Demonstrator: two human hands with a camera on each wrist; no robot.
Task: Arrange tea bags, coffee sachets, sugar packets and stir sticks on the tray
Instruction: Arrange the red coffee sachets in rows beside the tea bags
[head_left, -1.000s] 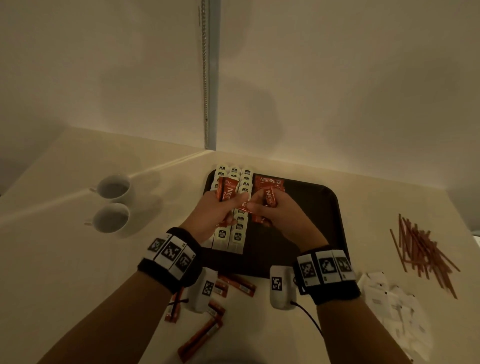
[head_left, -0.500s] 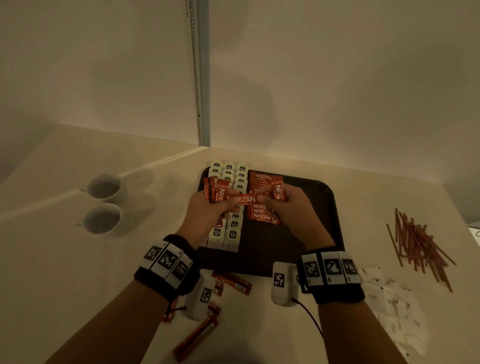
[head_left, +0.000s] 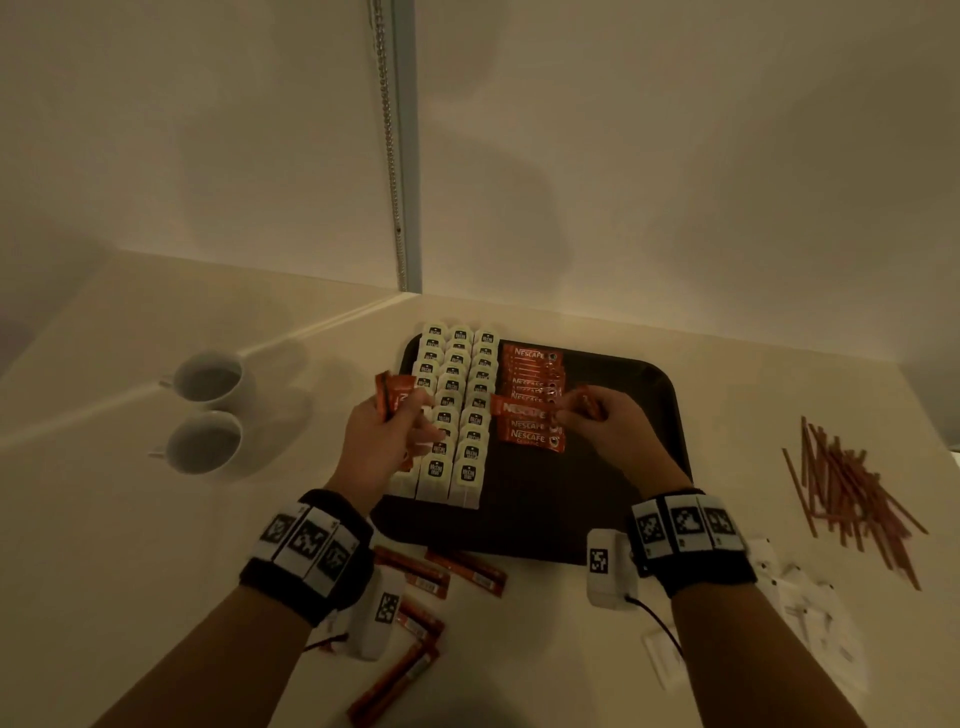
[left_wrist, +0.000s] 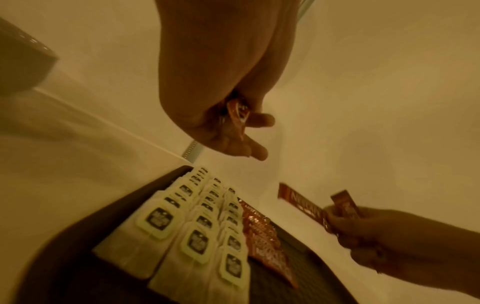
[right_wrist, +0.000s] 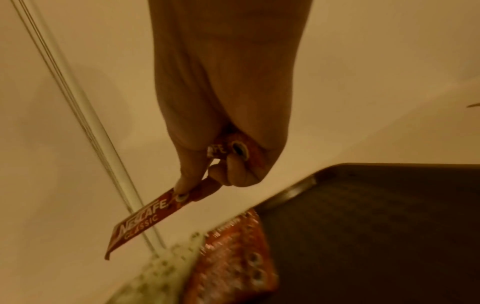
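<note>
The right hand (head_left: 605, 423) pinches one red coffee sachet (head_left: 522, 409) by its end; the print reads "NESCAFE CLASSIC", and its long axis runs left to right, hanging over the sachet row (head_left: 531, 387) on the dark tray (head_left: 639, 415). A second sachet seems tucked in that palm, though blur hides most of it. The left hand (head_left: 387, 436) grips a small bundle of sachets (head_left: 394, 397), ends pointing up and away. Three columns of tea bags (head_left: 457, 410) fill the tray's left part. Stir sticks (head_left: 852, 493) lie heaped on the desk (head_left: 130, 545), right.
</note>
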